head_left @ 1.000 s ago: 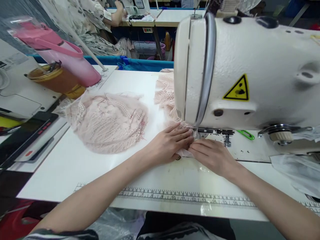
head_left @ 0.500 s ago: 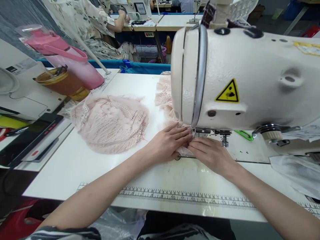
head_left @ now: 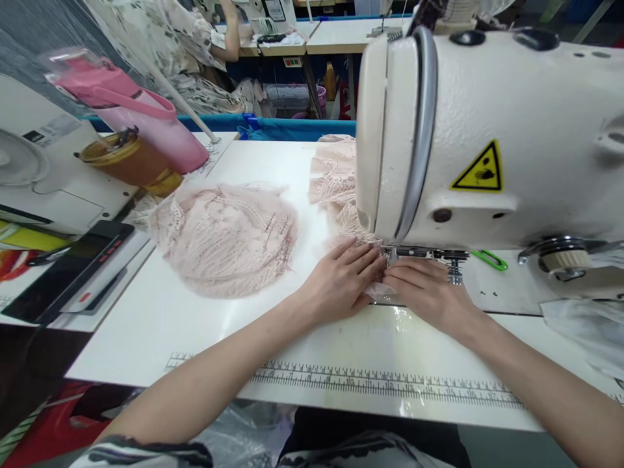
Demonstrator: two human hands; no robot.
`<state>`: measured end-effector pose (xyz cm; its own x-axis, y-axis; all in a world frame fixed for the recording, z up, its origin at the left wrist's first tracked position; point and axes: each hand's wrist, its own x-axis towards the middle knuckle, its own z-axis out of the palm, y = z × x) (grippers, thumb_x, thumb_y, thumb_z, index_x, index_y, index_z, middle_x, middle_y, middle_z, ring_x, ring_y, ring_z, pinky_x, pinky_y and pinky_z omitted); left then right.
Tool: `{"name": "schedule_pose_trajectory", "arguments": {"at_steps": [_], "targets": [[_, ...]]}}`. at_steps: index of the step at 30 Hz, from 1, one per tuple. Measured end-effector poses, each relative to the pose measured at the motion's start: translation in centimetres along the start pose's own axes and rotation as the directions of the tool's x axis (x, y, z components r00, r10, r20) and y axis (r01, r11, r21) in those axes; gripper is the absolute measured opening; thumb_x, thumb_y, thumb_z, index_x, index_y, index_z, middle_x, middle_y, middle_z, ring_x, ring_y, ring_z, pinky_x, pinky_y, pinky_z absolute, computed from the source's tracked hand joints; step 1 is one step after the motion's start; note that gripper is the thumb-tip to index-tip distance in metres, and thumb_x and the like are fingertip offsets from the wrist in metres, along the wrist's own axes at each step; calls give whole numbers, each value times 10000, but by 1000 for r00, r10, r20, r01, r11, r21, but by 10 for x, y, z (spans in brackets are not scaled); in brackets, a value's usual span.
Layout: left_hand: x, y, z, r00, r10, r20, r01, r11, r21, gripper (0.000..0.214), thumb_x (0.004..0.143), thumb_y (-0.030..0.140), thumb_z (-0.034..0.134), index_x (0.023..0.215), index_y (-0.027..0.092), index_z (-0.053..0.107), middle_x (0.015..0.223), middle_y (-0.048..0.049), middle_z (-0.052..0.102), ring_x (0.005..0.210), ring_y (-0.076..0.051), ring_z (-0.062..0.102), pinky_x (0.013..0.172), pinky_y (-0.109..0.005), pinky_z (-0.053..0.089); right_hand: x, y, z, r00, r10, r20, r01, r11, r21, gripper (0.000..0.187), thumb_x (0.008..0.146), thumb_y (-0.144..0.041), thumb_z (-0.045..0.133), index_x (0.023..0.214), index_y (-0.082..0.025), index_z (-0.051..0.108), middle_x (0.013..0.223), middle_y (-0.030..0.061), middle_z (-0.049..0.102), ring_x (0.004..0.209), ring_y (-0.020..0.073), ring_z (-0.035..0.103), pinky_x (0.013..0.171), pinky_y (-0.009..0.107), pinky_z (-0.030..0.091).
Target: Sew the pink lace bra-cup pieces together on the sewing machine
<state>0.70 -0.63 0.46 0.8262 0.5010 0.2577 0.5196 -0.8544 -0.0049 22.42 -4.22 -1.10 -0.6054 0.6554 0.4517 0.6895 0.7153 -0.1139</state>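
Observation:
Pale pink lace fabric (head_left: 341, 198) runs from behind the sewing machine head (head_left: 400, 143) down to the presser foot area. My left hand (head_left: 344, 276) lies flat on its near end, fingers stretched out and close together. On the other side, my right hand (head_left: 431, 289) has its fingers pressed together on the fabric edge beside the foot; its thumb is hidden. A sheer scrap of the fabric shows between the hands. The needle is hidden behind the fingers and the machine head. A second bundle of pink lace (head_left: 224, 240) lies on the table to the left.
A printed ruler (head_left: 390, 383) runs along the table's front edge. At left stand a pink bottle (head_left: 146, 117), a brown cup (head_left: 131, 162) and a black control panel (head_left: 73, 270). Green thread snips (head_left: 490, 260) lie under the machine arm. Another person's arm (head_left: 229, 39) is at a table beyond.
The view has shifted, so the machine and both hands appear farther right. Both hands remain at the presser foot on the lace. The other person's arm has risen.

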Motion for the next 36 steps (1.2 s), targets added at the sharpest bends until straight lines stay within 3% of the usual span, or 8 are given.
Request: {"name": "schedule_pose_trajectory", "arguments": {"at_steps": [11,16,20,27,30,36], "targets": [[0,3,1,999,-28,-17,29,999,36,448,898,340,507,1261,92,591,1284,-136,624,1254,-307,537,1079,-482,400,3,5,-4,1000,-2,6,2,998,-67,210,934,-137,489,963,-228,677,973,21,718,921,158,644,774,293,507],[1,5,1,998,-42,-43,43,998,37,427,909,343,500,1242,98,607,1271,-141,630,1240,-302,548,1078,-469,401,5,3,-8,999,-20,-47,9,977,-213,171,917,-134,516,951,-208,667,984,-9,727,854,128,633,664,277,448],[1,5,1,998,-33,-53,37,997,61,422,929,363,470,1243,114,602,1258,-125,640,1231,-287,554,1073,-442,405,5,1,-11,994,-17,-107,-12,965,-261,150,899,-126,544,933,-208,665,967,-35,737,797,115,618,689,277,434],[2,5,1,997,-23,-67,29,996,81,406,962,372,433,1256,148,602,1217,-121,660,1204,-283,577,1047,-440,420,5,1,-11,984,68,-167,-96,981,-171,154,906,-142,551,932,-208,687,968,-4,748,782,120,637,715,284,434],[2,4,2,996,-28,-87,37,994,100,417,973,394,415,1249,151,612,1231,-123,654,1194,-281,586,1043,-440,425,5,4,-9,984,96,-149,-114,986,-118,166,910,-155,541,915,-208,699,922,2,746,742,117,630,643,277,410],[-1,-1,7,982,115,-149,-97,987,126,336,977,266,436,1238,161,621,1266,-37,648,1182,-199,603,1078,-379,415,2,6,-5,986,-16,-164,-24,970,-242,155,911,-170,547,954,-196,693,996,0,746,768,125,633,665,287,418]]}}
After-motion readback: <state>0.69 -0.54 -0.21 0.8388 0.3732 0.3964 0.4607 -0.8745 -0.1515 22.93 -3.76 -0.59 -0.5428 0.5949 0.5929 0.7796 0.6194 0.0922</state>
